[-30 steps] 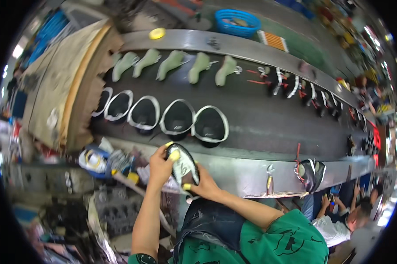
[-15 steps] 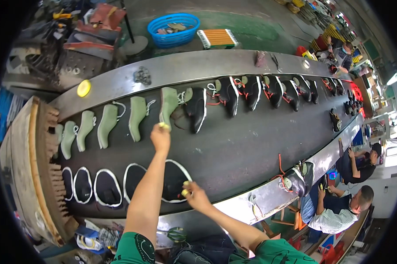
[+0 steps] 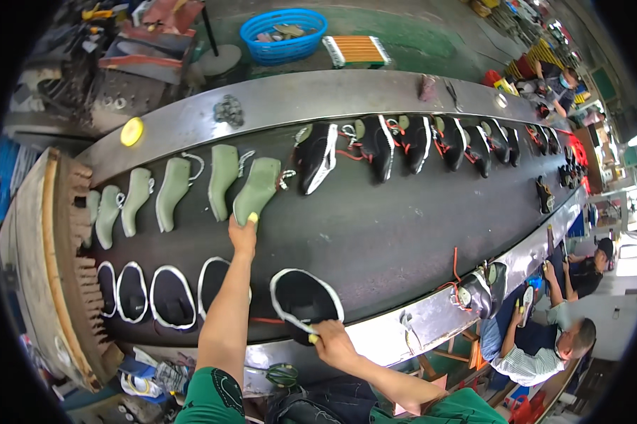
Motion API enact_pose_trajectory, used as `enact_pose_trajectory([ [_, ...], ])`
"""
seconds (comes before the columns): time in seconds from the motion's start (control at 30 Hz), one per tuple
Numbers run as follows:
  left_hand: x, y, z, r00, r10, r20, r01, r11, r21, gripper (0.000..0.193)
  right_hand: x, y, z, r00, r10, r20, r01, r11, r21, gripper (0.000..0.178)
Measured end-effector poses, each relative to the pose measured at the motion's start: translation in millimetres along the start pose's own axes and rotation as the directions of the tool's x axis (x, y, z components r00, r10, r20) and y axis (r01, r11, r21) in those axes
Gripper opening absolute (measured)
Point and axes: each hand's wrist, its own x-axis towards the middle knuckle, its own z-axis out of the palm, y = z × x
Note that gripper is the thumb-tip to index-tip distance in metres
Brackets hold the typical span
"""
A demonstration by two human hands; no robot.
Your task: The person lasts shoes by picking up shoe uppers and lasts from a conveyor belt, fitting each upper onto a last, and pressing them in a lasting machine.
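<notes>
My left hand is closed on the toe end of a pale green shoe last, which lies tilted on the dark conveyor belt. A white cord hangs by its heel end. Down in front, my right hand pinches the near edge of a black shoe upper with a white rim. A red lace trails from the upper's left side. Yellow covers show on fingertips of both hands. Left of the held last, more green lasts stand in a row; similar black uppers lie nearer, left of the held one.
Black shoes with white edges and laces line the belt's far side. Metal ledges border the belt, with a yellow round lid on the far one. A wooden box end stands left. Co-workers sit at the right.
My left hand has closed on a green last and drawn it nearer, tilting it. My right hand has taken hold of the black upper and shifted it right.
</notes>
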Motion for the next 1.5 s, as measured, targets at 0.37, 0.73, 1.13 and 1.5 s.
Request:
enact_pose_trajectory([
  [0.37, -183.6, 69.1, -255.9, 0.834, -0.313, 0.454, 0.417, 0.896, -0.150, 0.034, 22.9, -78.7, -25.4, 0.982, 0.160, -0.101, -0.091, 0.866, 0.491, 0.009],
  [0.73, -399.9, 78.4, -463.5, 0.976, -0.192, 0.099, 0.216, 0.870, -0.442, 0.025, -89.4, -115.4, 108.9, 0.823, 0.319, 0.470, -0.529, 0.131, 0.838, 0.027],
  [1.13, -562.6, 83.5, -587.4, 0.602, -0.154, -0.784, 0.049, 0.987, -0.156, 0.028, -239.8, -242.5, 240.3, 0.465, -0.221, 0.857, -0.701, 0.499, 0.509, 0.049],
  [1.5, -814.6, 19.2, -668.9, 0.216, -0.329, -0.919, -0.349, 0.853, -0.388, 0.034, -426.7, -313.6, 347.5, 0.287, -0.365, 0.886, -0.348, 0.822, 0.451, 0.017],
])
